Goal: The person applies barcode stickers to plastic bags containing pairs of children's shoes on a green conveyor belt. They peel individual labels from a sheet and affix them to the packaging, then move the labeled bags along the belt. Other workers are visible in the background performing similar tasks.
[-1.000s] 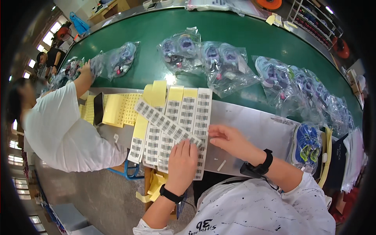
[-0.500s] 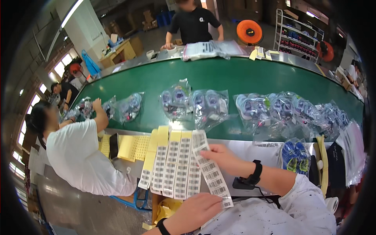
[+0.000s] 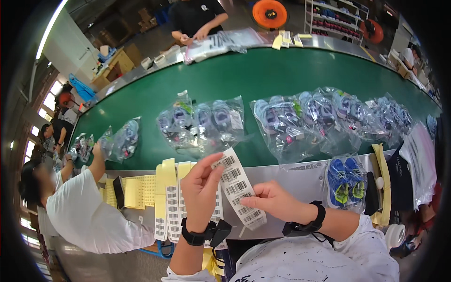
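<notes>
A white strip of barcode labels (image 3: pixel 233 181) hangs tilted in front of me, between my two hands. My left hand (image 3: pixel 201 190) pinches its upper left corner, with fingers bent around the edge. My right hand (image 3: pixel 272 202) grips the strip's right edge lower down, thumb across its face. More barcode label strips (image 3: pixel 173 207) lie side by side on the metal ledge, partly hidden behind my left hand and forearm. Their yellow backing (image 3: pixel 165 176) shows at the top.
Bagged blue shoes (image 3: pixel 307 113) lie in a row along the green conveyor belt (image 3: pixel 225 75). A bagged blue and lime pair (image 3: pixel 346 183) sits on the ledge to the right, near a stack of clear plastic bags (image 3: pixel 418 160). A co-worker in white (image 3: pixel 94 207) works at left, another person (image 3: pixel 197 19) across the belt.
My left hand has risen from the strip's lower end to its upper corner. The strip has been lifted off the others and shifted slightly right. The view has turned right.
</notes>
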The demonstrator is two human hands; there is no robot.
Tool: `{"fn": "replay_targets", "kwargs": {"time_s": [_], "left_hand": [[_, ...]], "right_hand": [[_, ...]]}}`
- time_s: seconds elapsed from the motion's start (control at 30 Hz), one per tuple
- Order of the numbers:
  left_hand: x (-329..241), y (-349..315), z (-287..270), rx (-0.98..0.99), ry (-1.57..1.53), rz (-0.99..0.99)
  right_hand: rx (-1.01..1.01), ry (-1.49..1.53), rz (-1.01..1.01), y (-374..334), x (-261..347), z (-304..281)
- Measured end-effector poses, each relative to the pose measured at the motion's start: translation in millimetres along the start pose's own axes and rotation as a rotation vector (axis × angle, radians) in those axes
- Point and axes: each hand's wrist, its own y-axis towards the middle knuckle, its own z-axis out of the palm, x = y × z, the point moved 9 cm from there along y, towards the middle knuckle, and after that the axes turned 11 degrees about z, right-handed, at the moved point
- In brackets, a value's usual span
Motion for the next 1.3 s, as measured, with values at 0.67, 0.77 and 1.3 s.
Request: {"fn": "replay_targets", "kwargs": {"time_s": [0.67,0.77,1.3], "left_hand": [[62.4,44.6,21.5,0.215,0.029,-0.533],[49.5,55.4,18.3,0.222,-0.074,-0.551],[23.8,93.7,5.9,0.381,-0.055,-0.466]], "right_hand": [[-0.588,-0.269,-0.103,43.0,100.8,-92.0],[-0.634,-0.266,-0.062,34.1,116.3,-79.9],[-0.541,-0.376,-0.102,52.4,171.2,-57.5]]}}
